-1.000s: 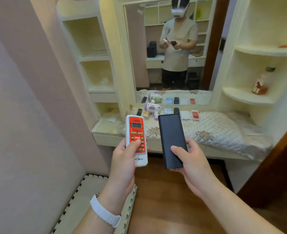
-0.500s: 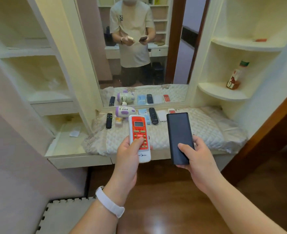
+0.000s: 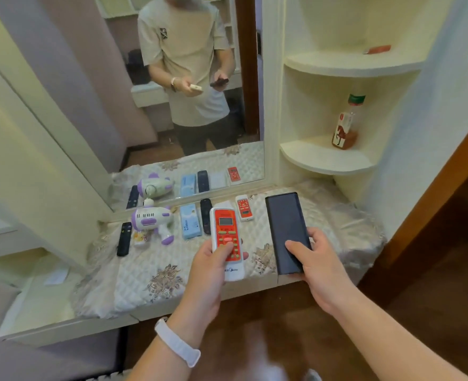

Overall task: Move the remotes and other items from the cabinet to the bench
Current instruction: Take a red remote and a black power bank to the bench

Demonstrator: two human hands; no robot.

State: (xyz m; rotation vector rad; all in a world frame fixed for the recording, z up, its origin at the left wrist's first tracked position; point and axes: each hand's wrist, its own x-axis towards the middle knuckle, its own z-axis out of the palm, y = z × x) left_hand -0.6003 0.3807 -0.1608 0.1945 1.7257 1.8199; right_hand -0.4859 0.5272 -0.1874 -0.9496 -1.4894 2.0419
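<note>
i'm at the set-down step, left grip [image 3: 213, 259] clamped on the red remote [image 3: 228, 242] and right grip [image 3: 316, 261] on the black power bank [image 3: 287, 232], so next i lower both onto bare worktop [image 3: 150, 270] at six o'clock of the laid-out row.

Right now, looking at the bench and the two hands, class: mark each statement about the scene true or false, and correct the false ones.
1. The left hand holds a red and white remote. True.
2. The right hand is empty. False: it holds a flat black slab.
3. A purple and white toy lies on the quilted cover. True.
4. The bottle lies on the floor. False: it stands on a corner shelf.
5. The blue remote lies right of the small red remote. False: left.
</note>
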